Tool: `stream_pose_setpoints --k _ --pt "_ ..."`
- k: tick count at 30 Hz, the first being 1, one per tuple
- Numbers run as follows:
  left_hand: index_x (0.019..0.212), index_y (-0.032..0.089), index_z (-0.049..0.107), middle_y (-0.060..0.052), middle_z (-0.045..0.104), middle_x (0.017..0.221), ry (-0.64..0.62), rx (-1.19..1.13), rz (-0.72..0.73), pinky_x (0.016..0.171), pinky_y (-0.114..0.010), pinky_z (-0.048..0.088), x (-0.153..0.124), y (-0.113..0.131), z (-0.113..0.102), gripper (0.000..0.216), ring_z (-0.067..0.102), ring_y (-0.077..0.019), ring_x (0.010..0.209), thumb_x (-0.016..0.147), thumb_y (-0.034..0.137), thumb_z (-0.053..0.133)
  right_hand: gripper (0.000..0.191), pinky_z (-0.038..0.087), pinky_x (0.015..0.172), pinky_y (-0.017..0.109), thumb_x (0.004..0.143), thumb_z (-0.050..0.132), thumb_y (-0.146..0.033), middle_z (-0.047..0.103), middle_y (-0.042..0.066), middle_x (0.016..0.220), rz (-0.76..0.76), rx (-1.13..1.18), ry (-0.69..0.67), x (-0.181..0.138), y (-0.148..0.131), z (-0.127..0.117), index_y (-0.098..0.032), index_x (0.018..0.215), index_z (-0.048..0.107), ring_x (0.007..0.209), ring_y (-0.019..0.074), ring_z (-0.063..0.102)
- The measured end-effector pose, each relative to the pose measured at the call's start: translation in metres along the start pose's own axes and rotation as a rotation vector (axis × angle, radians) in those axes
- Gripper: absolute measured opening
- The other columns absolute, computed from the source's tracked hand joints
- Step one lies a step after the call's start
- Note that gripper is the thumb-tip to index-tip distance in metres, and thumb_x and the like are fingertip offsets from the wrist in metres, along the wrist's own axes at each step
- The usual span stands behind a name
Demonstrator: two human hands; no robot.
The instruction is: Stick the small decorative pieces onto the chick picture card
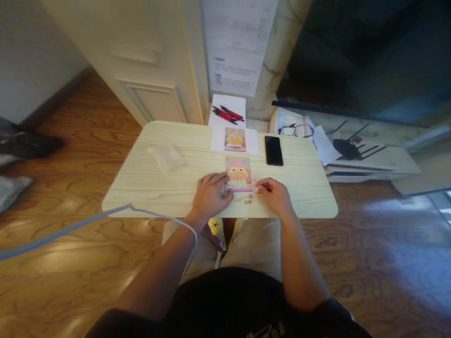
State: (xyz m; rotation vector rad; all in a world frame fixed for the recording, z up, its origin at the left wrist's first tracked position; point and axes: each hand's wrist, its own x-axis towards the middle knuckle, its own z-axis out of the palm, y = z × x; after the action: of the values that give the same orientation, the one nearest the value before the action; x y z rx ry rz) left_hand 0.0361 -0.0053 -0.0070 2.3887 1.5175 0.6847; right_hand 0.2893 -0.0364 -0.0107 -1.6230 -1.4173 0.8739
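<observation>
A pink card with a yellow cartoon character lies near the front of the pale wooden table. My left hand lies flat at its left side, thumb and fingertips touching the card's edge, fingers apart. At the lower right corner of the card, my right hand pinches a small pinkish piece between thumb and fingertips. Several small brownish-pink pieces are scattered just below the card, too small to name. A similar picture card lies behind, on white paper.
A black phone lies at the back right and a translucent plastic bag at the left. Red and black pens rest on paper beyond the table. A grey cable crosses the left front. To the right stands a router.
</observation>
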Motion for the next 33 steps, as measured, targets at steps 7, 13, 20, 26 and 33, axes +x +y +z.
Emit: stream_pose_setpoints --k 7,13,20,26,33 --pt "0.13 0.026 0.068 -0.001 0.064 0.144 -0.006 0.001 0.004 0.112 -0.05 0.041 -0.0004 0.0006 -0.0012 0.044 0.054 -0.0288 0.132 0.089 0.038 0.061 0.014 0.057 0.086 0.034 0.089 0.065 -0.031 0.08 0.002 0.096 0.005 -0.024 0.001 0.0005 -0.0002 0.0003 -0.025 0.098 0.075 0.088 0.0202 0.074" --pt "0.13 0.027 0.068 -0.002 0.065 0.143 -0.003 -0.018 0.001 0.112 -0.051 0.041 -0.0002 0.0011 -0.002 0.043 0.054 -0.0301 0.132 0.089 0.037 0.06 0.014 0.057 0.084 0.035 0.09 0.063 -0.03 0.079 0.002 0.094 -0.003 -0.018 -0.006 -0.0001 -0.0011 0.0001 -0.025 0.098 0.074 0.087 0.02 0.074" --pt "0.13 0.028 0.068 -0.002 0.064 0.144 -0.015 -0.027 -0.012 0.114 -0.051 0.04 -0.0001 0.0014 -0.0018 0.043 0.053 -0.03 0.134 0.089 0.037 0.06 0.014 0.057 0.084 0.035 0.09 0.064 -0.03 0.079 0.002 0.092 0.002 -0.019 -0.005 0.0009 0.0004 0.0012 -0.025 0.098 0.074 0.086 0.0201 0.074" --pt "0.131 0.027 0.068 -0.003 0.064 0.144 -0.012 -0.018 -0.008 0.113 -0.05 0.041 0.0002 0.0019 -0.0021 0.044 0.055 -0.0297 0.132 0.089 0.036 0.06 0.014 0.057 0.084 0.035 0.09 0.063 -0.03 0.079 0.002 0.095 0.0 -0.01 -0.013 0.0007 -0.0006 0.0007 -0.025 0.098 0.074 0.087 0.0201 0.074" --pt "0.132 0.026 0.067 -0.002 0.063 0.146 0.001 -0.003 0.0 0.115 -0.051 0.038 -0.0005 0.0008 -0.0003 0.044 0.054 -0.0291 0.134 0.09 0.036 0.059 0.014 0.057 0.084 0.035 0.09 0.063 -0.03 0.079 0.002 0.094 -0.005 -0.017 -0.009 0.0007 -0.0005 0.0004 -0.025 0.098 0.074 0.086 0.0202 0.074"
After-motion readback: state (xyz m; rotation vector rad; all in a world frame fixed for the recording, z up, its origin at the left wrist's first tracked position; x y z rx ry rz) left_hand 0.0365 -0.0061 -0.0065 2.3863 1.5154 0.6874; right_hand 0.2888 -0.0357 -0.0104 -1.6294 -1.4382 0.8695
